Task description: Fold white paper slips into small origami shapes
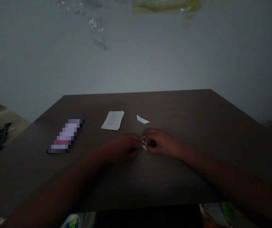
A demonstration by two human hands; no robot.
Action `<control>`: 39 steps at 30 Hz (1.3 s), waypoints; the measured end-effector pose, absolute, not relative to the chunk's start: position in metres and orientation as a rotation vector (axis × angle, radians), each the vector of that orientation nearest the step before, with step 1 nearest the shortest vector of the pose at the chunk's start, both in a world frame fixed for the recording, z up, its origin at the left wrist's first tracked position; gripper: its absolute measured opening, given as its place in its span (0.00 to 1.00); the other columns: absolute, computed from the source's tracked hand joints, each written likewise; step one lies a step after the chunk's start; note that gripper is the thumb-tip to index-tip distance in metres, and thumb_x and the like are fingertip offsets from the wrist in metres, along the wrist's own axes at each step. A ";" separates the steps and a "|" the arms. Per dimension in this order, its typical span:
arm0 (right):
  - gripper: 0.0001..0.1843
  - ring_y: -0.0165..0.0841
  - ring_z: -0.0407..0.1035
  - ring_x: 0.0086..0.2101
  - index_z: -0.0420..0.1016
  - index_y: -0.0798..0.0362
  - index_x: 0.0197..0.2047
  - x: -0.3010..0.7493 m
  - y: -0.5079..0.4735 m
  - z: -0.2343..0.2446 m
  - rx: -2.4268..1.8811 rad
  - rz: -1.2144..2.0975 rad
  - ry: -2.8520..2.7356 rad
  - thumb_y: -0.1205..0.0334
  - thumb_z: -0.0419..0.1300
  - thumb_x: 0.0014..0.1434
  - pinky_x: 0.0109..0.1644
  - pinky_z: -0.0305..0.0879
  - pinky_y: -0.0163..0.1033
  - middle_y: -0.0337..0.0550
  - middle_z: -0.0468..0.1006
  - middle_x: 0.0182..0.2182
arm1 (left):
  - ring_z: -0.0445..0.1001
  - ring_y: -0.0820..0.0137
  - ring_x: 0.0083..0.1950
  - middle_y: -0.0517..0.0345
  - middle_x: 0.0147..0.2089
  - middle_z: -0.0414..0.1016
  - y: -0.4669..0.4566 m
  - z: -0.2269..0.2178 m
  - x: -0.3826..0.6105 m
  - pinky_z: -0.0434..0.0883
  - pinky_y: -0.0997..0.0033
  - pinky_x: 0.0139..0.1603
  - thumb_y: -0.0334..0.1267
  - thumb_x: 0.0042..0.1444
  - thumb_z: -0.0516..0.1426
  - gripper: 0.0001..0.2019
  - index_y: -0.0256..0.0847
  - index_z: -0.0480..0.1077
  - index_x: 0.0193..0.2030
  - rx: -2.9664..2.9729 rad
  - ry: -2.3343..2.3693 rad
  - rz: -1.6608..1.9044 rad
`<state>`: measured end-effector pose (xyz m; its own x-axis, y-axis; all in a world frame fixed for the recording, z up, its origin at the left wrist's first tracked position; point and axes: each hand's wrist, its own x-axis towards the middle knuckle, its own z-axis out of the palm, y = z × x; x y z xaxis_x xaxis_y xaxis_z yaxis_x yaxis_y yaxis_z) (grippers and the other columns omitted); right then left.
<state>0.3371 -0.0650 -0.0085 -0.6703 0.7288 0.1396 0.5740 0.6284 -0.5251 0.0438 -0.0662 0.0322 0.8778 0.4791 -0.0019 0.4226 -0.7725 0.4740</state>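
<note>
My left hand (123,146) and my right hand (161,142) meet at the middle of a dark wooden table (197,126). Both are closed in a pinch on a small white piece of paper (144,144) held between their fingertips, low over the tabletop. Most of the paper is hidden by my fingers. A folded white paper shape (142,119) lies just beyond my hands. To its left lies a printed sheet of paper (113,120).
A flat dark object with a blurred-out face (65,136) lies on the table's left part. Behind the table is a pale wall with clear plastic (98,30) and a yellowish bag (166,5) hanging near the top. Clutter sits off the table's left edge.
</note>
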 end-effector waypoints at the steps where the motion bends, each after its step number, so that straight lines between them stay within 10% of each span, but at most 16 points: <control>1: 0.09 0.42 0.81 0.48 0.88 0.48 0.44 0.337 -0.065 -0.009 -1.054 0.627 -2.512 0.68 0.80 0.77 0.58 0.74 0.47 0.42 0.86 0.44 | 0.86 0.51 0.88 0.50 0.87 0.87 -0.066 0.032 0.044 0.76 0.44 0.96 0.22 0.75 0.66 0.32 0.53 0.90 0.78 2.567 0.660 0.155; 27: 0.09 0.54 0.84 0.64 0.96 0.51 0.56 0.334 -0.082 -0.005 -1.030 0.273 -2.602 0.60 0.71 0.86 0.73 0.85 0.63 0.59 0.91 0.63 | 0.86 0.45 0.85 0.41 0.82 0.89 -0.067 0.022 0.041 0.80 0.42 0.92 0.32 0.80 0.66 0.19 0.43 0.90 0.72 2.488 1.017 0.267; 39: 0.09 0.50 0.89 0.60 0.96 0.47 0.58 0.337 -0.080 -0.004 -0.960 0.303 -2.651 0.64 0.70 0.85 0.76 0.84 0.61 0.52 0.96 0.60 | 0.81 0.47 0.87 0.47 0.82 0.88 -0.040 0.024 0.018 0.74 0.39 0.94 0.28 0.81 0.67 0.20 0.45 0.90 0.73 2.487 0.828 0.198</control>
<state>0.3372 -0.0797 -0.0038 -0.7296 0.6505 0.2108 0.5861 0.7537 -0.2973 0.0175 -0.0401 0.0239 0.8034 0.5950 -0.0213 0.5210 -0.6853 0.5089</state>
